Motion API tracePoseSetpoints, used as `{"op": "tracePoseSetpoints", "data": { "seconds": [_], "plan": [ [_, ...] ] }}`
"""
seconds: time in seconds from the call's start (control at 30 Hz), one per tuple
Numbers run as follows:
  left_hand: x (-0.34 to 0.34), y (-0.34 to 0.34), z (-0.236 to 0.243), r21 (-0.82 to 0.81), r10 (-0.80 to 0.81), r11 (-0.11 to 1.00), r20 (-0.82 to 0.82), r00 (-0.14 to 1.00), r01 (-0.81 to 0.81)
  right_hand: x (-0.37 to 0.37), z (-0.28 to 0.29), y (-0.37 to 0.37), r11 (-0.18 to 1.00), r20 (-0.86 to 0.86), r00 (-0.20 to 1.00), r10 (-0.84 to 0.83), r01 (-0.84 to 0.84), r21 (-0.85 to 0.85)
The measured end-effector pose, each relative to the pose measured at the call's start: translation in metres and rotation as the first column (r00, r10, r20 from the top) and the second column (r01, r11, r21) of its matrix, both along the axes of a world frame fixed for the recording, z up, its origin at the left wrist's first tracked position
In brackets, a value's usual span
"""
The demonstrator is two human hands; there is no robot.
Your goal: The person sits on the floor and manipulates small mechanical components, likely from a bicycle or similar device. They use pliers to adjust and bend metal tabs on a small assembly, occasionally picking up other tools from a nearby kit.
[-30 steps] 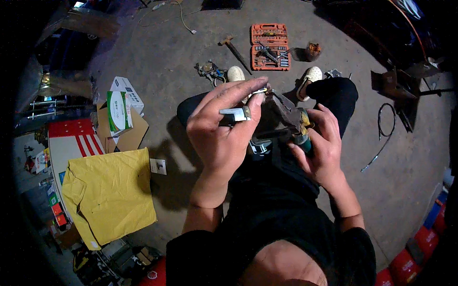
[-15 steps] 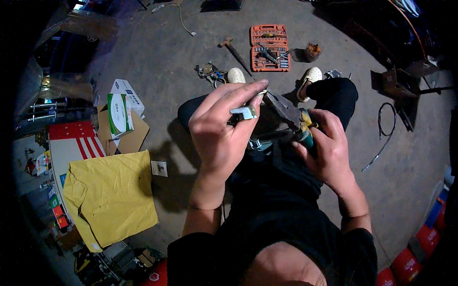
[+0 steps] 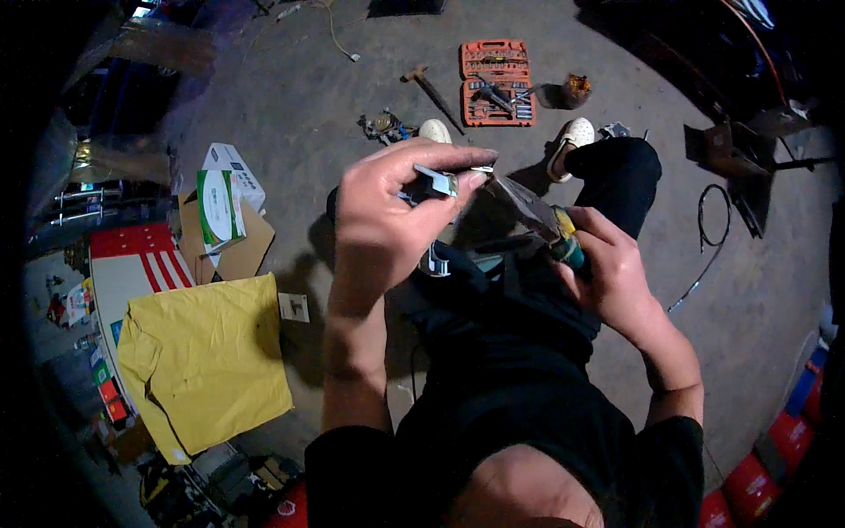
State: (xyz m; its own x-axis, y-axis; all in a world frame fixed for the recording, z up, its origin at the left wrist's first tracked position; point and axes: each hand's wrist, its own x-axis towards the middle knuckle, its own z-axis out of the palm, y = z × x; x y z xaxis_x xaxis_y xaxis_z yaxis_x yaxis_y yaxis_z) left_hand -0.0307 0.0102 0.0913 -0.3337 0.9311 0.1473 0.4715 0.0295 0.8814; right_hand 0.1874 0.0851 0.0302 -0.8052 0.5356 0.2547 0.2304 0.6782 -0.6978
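My left hand (image 3: pixel 383 211) is closed in front of my chest, with a shiny bent metal piece (image 3: pixel 437 182) held in its curled fingers. Between thumb and forefinger tips it pinches a small bright metal bit (image 3: pixel 481 169). Below the palm shows another silvery channel-shaped end (image 3: pixel 435 262); whether it belongs to the same part I cannot tell. My right hand (image 3: pixel 609 264) is wrapped round the green and yellow handles of a pair of pliers (image 3: pixel 532 211). The plier jaws point up and left, reaching close to the left fingertips; whether they touch the bit is unclear.
On the floor ahead lie an orange socket set case (image 3: pixel 498 84), a hammer (image 3: pixel 431 95) and a small container (image 3: pixel 576 90). At left are a yellow cloth (image 3: pixel 211 361) and cardboard boxes (image 3: pixel 220 211). A black cable (image 3: pixel 701 220) lies at right, red drums (image 3: pixel 748 488) beyond.
My left hand has shifted slightly left and turned, so the metal piece is angled differently and its lower end shows more. The pliers have tilted a little, staying near the fingertips.
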Motion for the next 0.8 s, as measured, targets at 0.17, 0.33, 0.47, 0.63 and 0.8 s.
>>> {"op": "tracePoseSetpoints", "data": {
  "seconds": [0.17, 0.33, 0.47, 0.63, 0.8],
  "plan": [
    [0.0041, 0.0025, 0.0068, -0.105, 0.066, 0.994, 0.319, 0.946, -0.034, 0.0041, -0.0031, -0.0011, 0.997, -0.025, 0.999, 0.047, -0.049, -0.065],
    [0.0020, 0.0033, 0.0070, -0.180, 0.074, 0.984, 0.361, 0.930, -0.009, 0.0058, -0.0072, 0.0003, 0.988, -0.070, 0.995, 0.073, -0.082, -0.132],
    [0.0050, 0.0028, 0.0085, -0.173, 0.083, 0.985, 0.360, 0.929, -0.021, 0.0055, -0.0059, 0.0007, 0.975, -0.086, 0.992, 0.092, -0.107, -0.192],
    [0.0048, 0.0022, 0.0075, -0.090, 0.024, 0.996, 0.211, 0.977, -0.005, 0.0032, 0.0006, -0.0006, 0.931, -0.112, 0.987, 0.117, -0.148, -0.334],
    [0.0017, 0.0075, -0.0002, 0.052, -0.061, 0.997, -0.065, 0.996, 0.064, 0.0054, 0.0017, 0.0022, 0.906, -0.128, 0.984, 0.127, -0.168, -0.388]
  ]
}}
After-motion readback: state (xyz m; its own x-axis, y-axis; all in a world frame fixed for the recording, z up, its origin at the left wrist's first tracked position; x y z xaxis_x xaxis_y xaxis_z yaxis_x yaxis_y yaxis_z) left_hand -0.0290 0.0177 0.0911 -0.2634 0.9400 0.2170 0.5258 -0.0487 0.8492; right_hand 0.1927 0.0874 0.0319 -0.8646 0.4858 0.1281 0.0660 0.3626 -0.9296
